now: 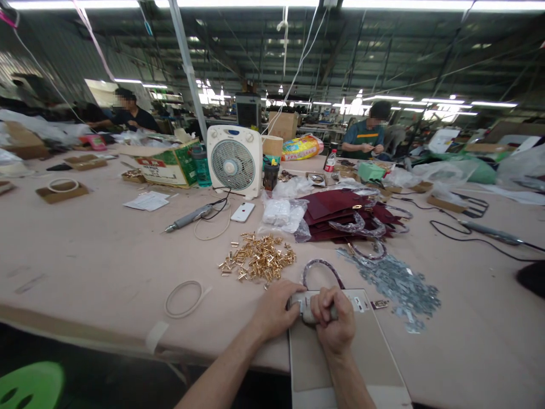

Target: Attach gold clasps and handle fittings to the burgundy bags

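Observation:
My right hand (335, 319) is wrapped in a fist round a grey electric screwdriver (307, 313), held upright over a grey work board (340, 363) at the table's near edge. My left hand (276, 307) lies beside it with curled fingers pressing on something at the tool's tip; what is under them is hidden. A maroon handle strap (322, 268) curves just beyond both hands. A heap of gold metal fittings (258, 260) lies to the left of it, and a pile of silver metal plates (395, 282) to the right.
Maroon leather pieces (340, 213), a white fan (234, 161), a phone (242, 212), a second screwdriver (189, 218) with cable and bagged parts sit mid-table. A white tape ring (184, 299) lies left. Two people work at the far side. A green stool (29, 386) stands below left.

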{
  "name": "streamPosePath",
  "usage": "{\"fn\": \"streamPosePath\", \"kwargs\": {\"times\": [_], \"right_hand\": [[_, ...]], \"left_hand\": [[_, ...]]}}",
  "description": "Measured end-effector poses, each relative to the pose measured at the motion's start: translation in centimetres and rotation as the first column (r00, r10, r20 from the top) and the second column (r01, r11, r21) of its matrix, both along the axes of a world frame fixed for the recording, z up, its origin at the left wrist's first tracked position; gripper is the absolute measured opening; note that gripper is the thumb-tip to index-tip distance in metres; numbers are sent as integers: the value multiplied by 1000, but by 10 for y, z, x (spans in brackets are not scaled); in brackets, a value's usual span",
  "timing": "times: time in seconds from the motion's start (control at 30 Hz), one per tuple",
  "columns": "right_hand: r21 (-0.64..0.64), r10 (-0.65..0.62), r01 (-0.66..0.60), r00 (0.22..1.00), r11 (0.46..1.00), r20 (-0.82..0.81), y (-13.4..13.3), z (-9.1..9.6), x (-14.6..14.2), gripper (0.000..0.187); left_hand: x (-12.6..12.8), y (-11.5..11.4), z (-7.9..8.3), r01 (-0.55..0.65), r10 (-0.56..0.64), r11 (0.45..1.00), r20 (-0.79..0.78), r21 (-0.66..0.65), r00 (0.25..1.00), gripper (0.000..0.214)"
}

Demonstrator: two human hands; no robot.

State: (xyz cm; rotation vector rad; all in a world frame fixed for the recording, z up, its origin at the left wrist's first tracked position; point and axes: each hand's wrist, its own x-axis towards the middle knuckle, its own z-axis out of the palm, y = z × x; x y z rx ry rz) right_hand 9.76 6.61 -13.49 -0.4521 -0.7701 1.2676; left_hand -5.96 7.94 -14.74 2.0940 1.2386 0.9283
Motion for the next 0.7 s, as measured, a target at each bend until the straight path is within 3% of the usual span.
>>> {"fn": "streamPosePath", "kwargs": {"times": [0.2,0.4,0.7], "right_hand": [[27,-19,21,996,999,-83,4,-4,5,35],[118,-51,48,998,992,21,-3,-7,-2,34],[147,-145,129,984,981,101,-7,-5,-11,33]], "left_hand": [[0,1,-3,-4,4,1000,-23,5,1000,44],[0,1,-1,-11,11,1000,-20,-16,1000,41],[1,1,-5,-27,27,1000,-57,0,998,40]]}}
